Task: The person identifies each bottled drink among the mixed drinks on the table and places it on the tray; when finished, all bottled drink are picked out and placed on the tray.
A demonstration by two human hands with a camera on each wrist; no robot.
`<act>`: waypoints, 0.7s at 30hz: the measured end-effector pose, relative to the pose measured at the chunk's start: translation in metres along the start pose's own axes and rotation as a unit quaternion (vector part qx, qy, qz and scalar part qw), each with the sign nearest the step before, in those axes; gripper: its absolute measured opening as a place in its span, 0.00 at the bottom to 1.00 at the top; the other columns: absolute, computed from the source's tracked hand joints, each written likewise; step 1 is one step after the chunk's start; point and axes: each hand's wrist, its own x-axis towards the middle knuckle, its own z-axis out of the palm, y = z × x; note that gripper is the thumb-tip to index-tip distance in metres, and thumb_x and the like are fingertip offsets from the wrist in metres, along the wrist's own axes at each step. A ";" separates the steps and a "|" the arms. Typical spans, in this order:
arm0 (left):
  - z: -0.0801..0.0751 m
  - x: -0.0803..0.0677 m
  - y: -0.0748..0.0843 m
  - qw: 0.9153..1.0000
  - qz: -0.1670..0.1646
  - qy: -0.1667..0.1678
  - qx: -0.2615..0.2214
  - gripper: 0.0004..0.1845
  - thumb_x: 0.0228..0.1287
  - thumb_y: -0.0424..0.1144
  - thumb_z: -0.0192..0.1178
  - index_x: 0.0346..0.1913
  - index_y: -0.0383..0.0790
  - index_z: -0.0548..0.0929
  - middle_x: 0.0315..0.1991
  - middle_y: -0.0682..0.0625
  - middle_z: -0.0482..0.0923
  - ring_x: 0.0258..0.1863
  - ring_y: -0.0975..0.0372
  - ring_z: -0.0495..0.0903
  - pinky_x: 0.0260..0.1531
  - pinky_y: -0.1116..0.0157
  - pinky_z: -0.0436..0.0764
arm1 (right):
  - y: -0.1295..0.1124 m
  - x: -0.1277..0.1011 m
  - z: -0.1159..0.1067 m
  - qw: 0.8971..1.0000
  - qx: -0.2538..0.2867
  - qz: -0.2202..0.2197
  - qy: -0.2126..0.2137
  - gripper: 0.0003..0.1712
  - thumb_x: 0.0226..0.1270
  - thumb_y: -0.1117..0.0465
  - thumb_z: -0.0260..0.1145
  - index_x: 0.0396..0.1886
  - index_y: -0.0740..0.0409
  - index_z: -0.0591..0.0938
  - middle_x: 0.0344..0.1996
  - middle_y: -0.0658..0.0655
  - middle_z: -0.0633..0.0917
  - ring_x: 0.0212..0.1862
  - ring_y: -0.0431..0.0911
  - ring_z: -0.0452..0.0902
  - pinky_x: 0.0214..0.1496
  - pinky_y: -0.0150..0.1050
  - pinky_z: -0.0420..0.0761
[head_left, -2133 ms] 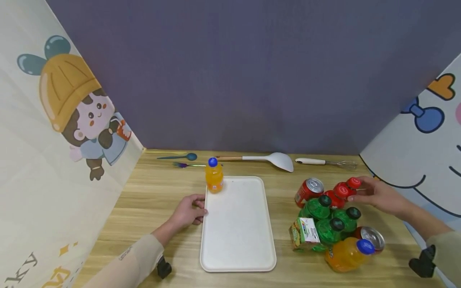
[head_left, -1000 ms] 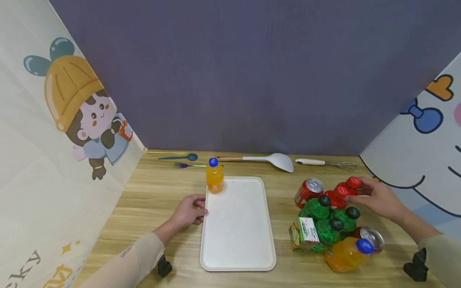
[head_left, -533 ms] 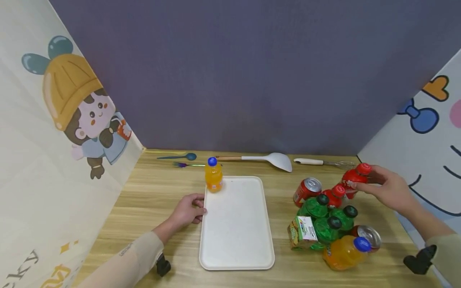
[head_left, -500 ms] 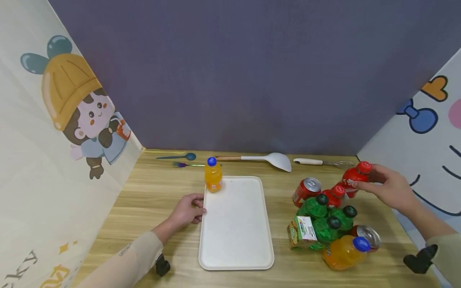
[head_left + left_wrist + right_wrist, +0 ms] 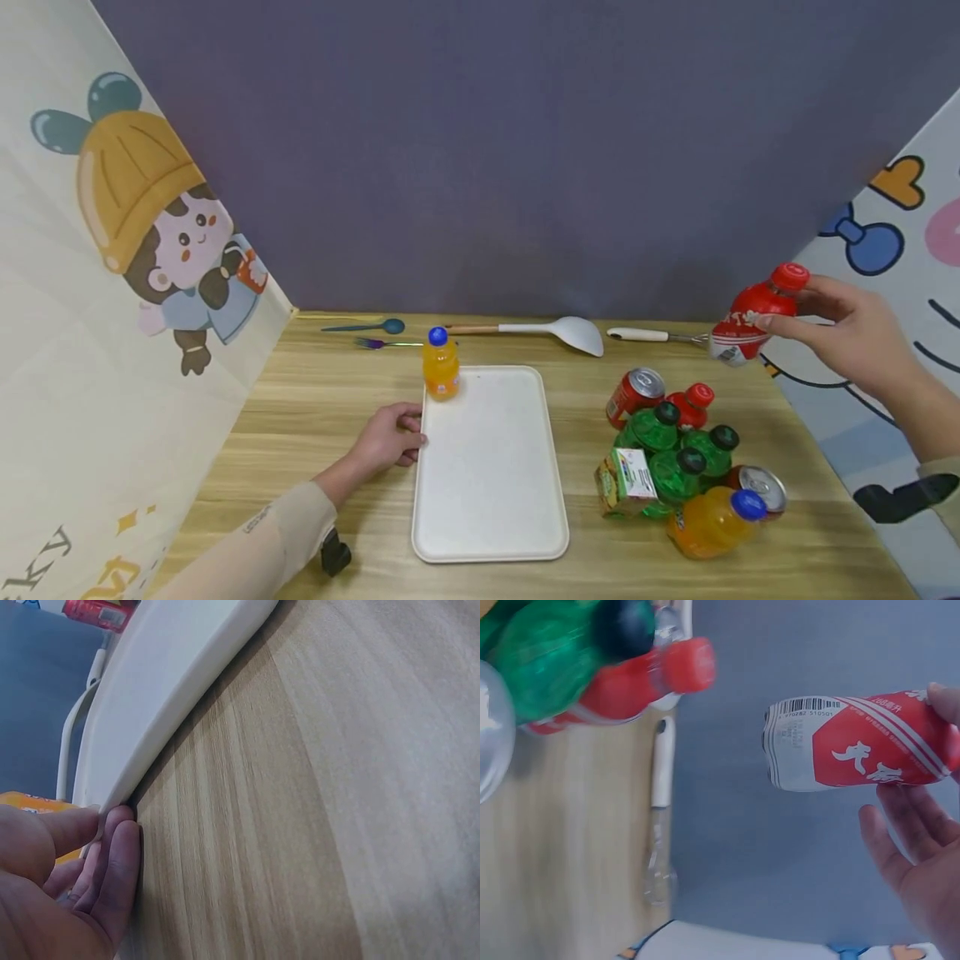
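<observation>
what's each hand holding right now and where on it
The right hand grips the red bottle around its upper body, below the cap. The left hand holds nothing; its fingertips touch the white tray's left edge.

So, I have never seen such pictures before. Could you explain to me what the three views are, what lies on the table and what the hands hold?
There is no machine here: a person works with bare hands and wears three cameras. The head view looks down at the wooden table. The other two views come from the wrists.

The right hand holds a red bottle in the air, tilted; the right wrist view shows its label close up. The left hand rests at the edge of the white tray, fingertips against its rim.

One orange bottle stands at the tray's far left corner. To the right lies a cluster of drinks: green bottles, a red bottle, cans, a carton, an orange bottle. Utensils lie along the far edge.
</observation>
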 end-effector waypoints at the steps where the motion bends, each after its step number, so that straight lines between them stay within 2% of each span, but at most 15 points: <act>1: 0.000 0.000 0.000 1.000 0.001 -0.001 -0.001 0.30 0.63 0.22 0.66 0.70 0.33 0.74 0.41 0.42 0.78 0.22 0.57 0.82 0.23 0.59 0.90 | -0.004 0.002 -0.002 1.000 0.001 -0.005 0.002 0.35 0.67 0.53 0.74 0.71 0.55 0.76 0.45 0.23 0.72 0.46 0.21 0.66 0.37 0.09 0.66; 4: 0.001 0.000 0.000 1.000 -0.002 0.001 -0.003 0.30 0.64 0.22 0.65 0.70 0.34 0.74 0.41 0.42 0.78 0.23 0.57 0.82 0.22 0.60 0.90 | -0.016 0.010 -0.005 1.000 -0.009 -0.006 0.003 0.37 0.67 0.51 0.74 0.73 0.51 0.74 0.48 0.29 0.74 0.46 0.20 0.64 0.37 0.10 0.64; 6: 0.001 0.000 0.000 1.000 -0.002 0.001 -0.001 0.31 0.64 0.23 0.65 0.70 0.34 0.74 0.41 0.42 0.78 0.23 0.57 0.82 0.23 0.60 0.90 | -0.024 0.016 -0.006 1.000 -0.017 -0.007 0.001 0.38 0.66 0.49 0.74 0.74 0.49 0.74 0.53 0.41 0.78 0.45 0.20 0.63 0.36 0.10 0.64; 7: 0.000 0.000 0.001 1.000 -0.003 0.001 0.000 0.31 0.64 0.23 0.65 0.70 0.33 0.74 0.41 0.42 0.78 0.23 0.57 0.82 0.23 0.60 0.90 | -0.029 0.018 -0.006 1.000 -0.021 -0.005 -0.002 0.39 0.66 0.48 0.74 0.75 0.49 0.73 0.56 0.48 0.79 0.49 0.24 0.68 0.36 0.10 0.64; 10: -0.001 0.001 0.002 1.000 -0.005 -0.003 0.001 0.31 0.65 0.23 0.65 0.70 0.34 0.73 0.42 0.42 0.78 0.23 0.57 0.82 0.23 0.59 0.90 | -0.042 0.028 -0.005 1.000 -0.020 -0.001 -0.011 0.39 0.67 0.47 0.73 0.75 0.47 0.73 0.62 0.65 0.77 0.53 0.32 0.72 0.37 0.12 0.65; 13: -0.002 0.001 0.002 1.000 -0.007 -0.005 0.001 0.31 0.65 0.23 0.65 0.71 0.34 0.73 0.42 0.42 0.78 0.23 0.57 0.82 0.24 0.59 0.90 | -0.054 0.035 -0.003 1.000 0.002 0.006 -0.030 0.38 0.67 0.46 0.72 0.75 0.44 0.72 0.62 0.59 0.78 0.55 0.38 0.73 0.37 0.13 0.68; 15: -0.002 0.001 0.001 1.000 -0.008 -0.006 0.000 0.31 0.65 0.23 0.65 0.71 0.34 0.73 0.42 0.42 0.78 0.23 0.57 0.82 0.24 0.59 0.90 | -0.062 0.039 0.002 0.999 0.024 0.001 -0.038 0.37 0.67 0.46 0.73 0.75 0.42 0.73 0.59 0.52 0.79 0.50 0.29 0.69 0.39 0.14 0.72; 19: -0.002 0.001 0.002 1.000 -0.008 -0.007 0.000 0.31 0.65 0.23 0.66 0.71 0.34 0.73 0.42 0.42 0.78 0.23 0.57 0.82 0.24 0.59 0.90 | -0.077 0.045 0.016 0.997 0.057 -0.021 -0.056 0.36 0.66 0.49 0.74 0.72 0.47 0.75 0.54 0.43 0.80 0.50 0.29 0.72 0.40 0.14 0.77; 21: -0.002 0.000 0.002 1.000 -0.008 -0.007 0.001 0.31 0.65 0.23 0.65 0.71 0.34 0.73 0.42 0.42 0.78 0.23 0.57 0.82 0.24 0.59 0.90 | -0.084 0.048 0.025 0.995 0.067 -0.032 -0.065 0.35 0.66 0.50 0.75 0.71 0.48 0.76 0.53 0.44 0.81 0.50 0.29 0.74 0.40 0.15 0.78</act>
